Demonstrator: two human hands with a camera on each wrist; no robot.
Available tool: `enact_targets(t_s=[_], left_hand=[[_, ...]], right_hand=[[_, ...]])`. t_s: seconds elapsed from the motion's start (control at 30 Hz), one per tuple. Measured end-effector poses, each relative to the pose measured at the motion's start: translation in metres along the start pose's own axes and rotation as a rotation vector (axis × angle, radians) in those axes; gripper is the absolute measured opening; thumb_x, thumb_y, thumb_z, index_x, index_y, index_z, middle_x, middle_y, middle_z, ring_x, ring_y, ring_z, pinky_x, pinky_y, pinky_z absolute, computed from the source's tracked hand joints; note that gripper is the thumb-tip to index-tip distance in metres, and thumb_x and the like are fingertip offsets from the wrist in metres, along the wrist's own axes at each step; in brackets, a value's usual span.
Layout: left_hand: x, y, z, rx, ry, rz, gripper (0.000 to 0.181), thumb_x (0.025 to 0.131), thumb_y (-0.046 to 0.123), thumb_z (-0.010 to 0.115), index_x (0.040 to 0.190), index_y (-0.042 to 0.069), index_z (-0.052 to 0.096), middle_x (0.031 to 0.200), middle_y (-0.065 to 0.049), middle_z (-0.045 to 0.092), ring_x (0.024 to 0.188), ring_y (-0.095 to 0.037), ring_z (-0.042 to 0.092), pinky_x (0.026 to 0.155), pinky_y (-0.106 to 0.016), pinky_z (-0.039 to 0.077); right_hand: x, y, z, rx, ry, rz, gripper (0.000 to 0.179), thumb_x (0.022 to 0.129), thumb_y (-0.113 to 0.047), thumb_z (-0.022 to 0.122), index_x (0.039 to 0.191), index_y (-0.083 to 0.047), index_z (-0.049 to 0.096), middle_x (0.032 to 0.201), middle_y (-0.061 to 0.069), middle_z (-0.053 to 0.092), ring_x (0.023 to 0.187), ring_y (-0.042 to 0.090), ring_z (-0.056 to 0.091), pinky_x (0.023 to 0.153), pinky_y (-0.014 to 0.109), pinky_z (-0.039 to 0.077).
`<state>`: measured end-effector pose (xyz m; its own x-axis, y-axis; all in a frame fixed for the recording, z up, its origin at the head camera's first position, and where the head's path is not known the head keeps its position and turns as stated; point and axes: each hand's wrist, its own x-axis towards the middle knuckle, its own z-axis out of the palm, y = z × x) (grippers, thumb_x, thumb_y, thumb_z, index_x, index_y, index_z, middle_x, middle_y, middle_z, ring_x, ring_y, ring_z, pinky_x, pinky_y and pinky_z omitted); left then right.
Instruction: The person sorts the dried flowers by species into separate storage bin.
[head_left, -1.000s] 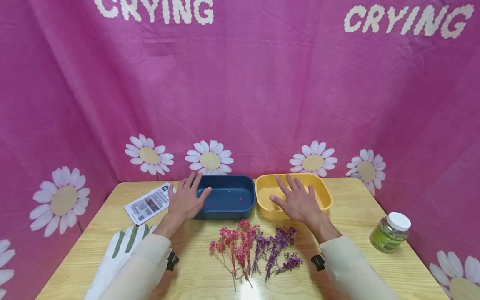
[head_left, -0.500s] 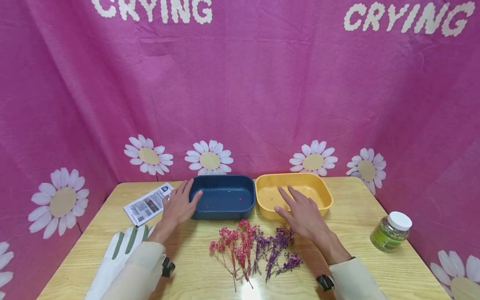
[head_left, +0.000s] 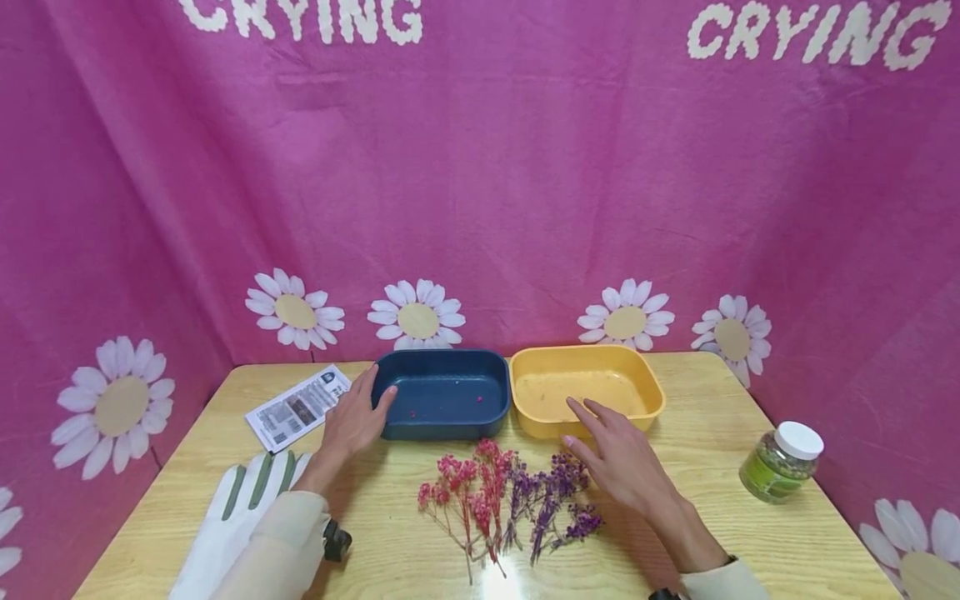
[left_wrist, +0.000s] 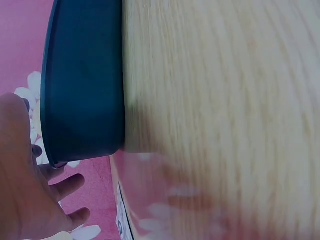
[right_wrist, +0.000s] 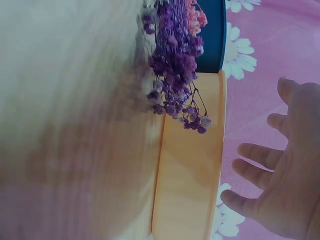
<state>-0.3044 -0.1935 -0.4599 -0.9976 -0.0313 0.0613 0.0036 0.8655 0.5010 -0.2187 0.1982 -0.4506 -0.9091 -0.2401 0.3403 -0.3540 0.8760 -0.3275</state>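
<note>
The backdrop cloth (head_left: pixel 487 183) carries the word "CRYING" twice, at 11 and 1 o'clock, with the top of the left one cut off by the edge of the head view. At the 10 o'clock side of the bench (head_left: pixel 720 408) lies a printed leaflet (head_left: pixel 296 408), its text too small to read. The jar (head_left: pixel 778 467) at 3 o'clock has a white lid and a green label whose lettering is illegible; its contents are hard to make out.

A blue tray (head_left: pixel 442 431) stands at 11 o'clock and a yellow tray (head_left: pixel 585 387) at 1 o'clock, just beside each other, with small pink specks (head_left: pixel 412 414) in the blue one. Pink sprigs (head_left: pixel 491 479) and purple sprigs (head_left: pixel 562 479) lie side by side at the middle of the bench, on the 6 o'clock side of the trays.

The left hand (head_left: pixel 351 423) is spread wide at the blue tray's 9 o'clock end; it may be touching the rim, but the views do not settle it. The right hand (head_left: pixel 626 465) has its fingers loosely extended and apart by the yellow tray's 6 o'clock rim; contact there cannot be told.

A white glove (head_left: pixel 213 521) with green finger stripes lies at 9 o'clock, partly hidden by the left sleeve (head_left: pixel 281 533). The right sleeve (head_left: pixel 723 582) is cut off at the bottom.
</note>
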Motion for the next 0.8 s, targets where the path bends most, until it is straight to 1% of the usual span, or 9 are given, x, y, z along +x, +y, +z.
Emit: enact_targets(t_s=[0.1,0.2,0.3,0.4,0.5,0.63,0.7,0.8], left_hand=[[0.001,-0.001,0.001,-0.009,0.002,-0.003,0.074,0.098,0.06,0.031,0.156,0.016,0.016,0.16,-0.014,0.022,0.144,-0.04,0.026,0.107,-0.068,0.024],[0.0,-0.003,0.003,-0.03,-0.003,-0.018,0.075,0.098,0.058,0.035,0.155,0.013,0.018,0.16,-0.015,0.023,0.145,-0.04,0.025,0.107,-0.068,0.024],[0.0,-0.005,0.004,-0.055,-0.007,-0.026,0.075,0.098,0.055,0.038,0.154,0.009,0.019,0.158,-0.018,0.024,0.145,-0.04,0.025,0.109,-0.067,0.023],[-0.001,-0.008,0.006,-0.09,-0.012,-0.033,0.074,0.099,0.053,0.039,0.153,0.006,0.019,0.157,-0.02,0.025,0.145,-0.039,0.024,0.112,-0.063,0.022],[-0.001,-0.01,0.007,-0.115,-0.024,-0.033,0.072,0.1,0.049,0.038,0.153,0.004,0.018,0.157,-0.022,0.024,0.145,-0.04,0.024,0.114,-0.061,0.022],[0.0,-0.013,0.01,-0.178,-0.03,-0.042,0.066,0.102,0.043,0.038,0.153,0.006,0.018,0.157,-0.022,0.024,0.145,-0.041,0.024,0.115,-0.057,0.022],[0.0,-0.015,0.01,-0.216,-0.022,-0.049,0.063,0.102,0.039,0.038,0.153,0.008,0.019,0.157,-0.022,0.025,0.145,-0.04,0.024,0.116,-0.056,0.021],[0.0,-0.018,0.011,-0.278,0.008,-0.054,0.057,0.101,0.033,0.039,0.152,0.01,0.024,0.156,-0.02,0.029,0.144,-0.039,0.027,0.117,-0.053,0.022]], right_hand=[[-0.007,-0.002,-0.001,0.016,0.007,0.009,0.056,0.098,-0.047,0.049,0.148,-0.022,0.04,0.141,0.016,0.051,0.128,0.038,0.049,0.105,0.057,0.036],[-0.015,-0.004,-0.001,0.026,0.006,0.035,0.055,0.097,-0.045,0.052,0.146,-0.022,0.043,0.135,0.013,0.055,0.124,0.034,0.051,0.103,0.054,0.038],[-0.022,-0.007,0.0,0.044,-0.002,0.076,0.053,0.096,-0.042,0.056,0.144,-0.023,0.046,0.127,0.008,0.058,0.117,0.028,0.054,0.098,0.051,0.043],[-0.031,-0.009,0.002,0.084,-0.012,0.122,0.049,0.094,-0.04,0.06,0.14,-0.024,0.051,0.123,0.004,0.058,0.114,0.025,0.055,0.093,0.05,0.046],[-0.039,-0.011,0.002,0.127,-0.041,0.174,0.046,0.093,-0.038,0.063,0.136,-0.025,0.054,0.12,0.001,0.059,0.11,0.022,0.057,0.09,0.048,0.048],[-0.048,-0.013,0.0,0.179,-0.097,0.242,0.044,0.091,-0.034,0.065,0.134,-0.024,0.056,0.112,-0.001,0.062,0.098,0.016,0.061,0.083,0.041,0.051],[-0.051,-0.014,-0.002,0.212,-0.122,0.271,0.044,0.091,-0.032,0.066,0.133,-0.024,0.057,0.108,-0.002,0.063,0.092,0.012,0.062,0.08,0.037,0.051],[-0.055,-0.014,-0.004,0.259,-0.15,0.305,0.042,0.089,-0.027,0.068,0.13,-0.02,0.059,0.101,-0.002,0.063,0.085,0.007,0.059,0.077,0.032,0.049]])
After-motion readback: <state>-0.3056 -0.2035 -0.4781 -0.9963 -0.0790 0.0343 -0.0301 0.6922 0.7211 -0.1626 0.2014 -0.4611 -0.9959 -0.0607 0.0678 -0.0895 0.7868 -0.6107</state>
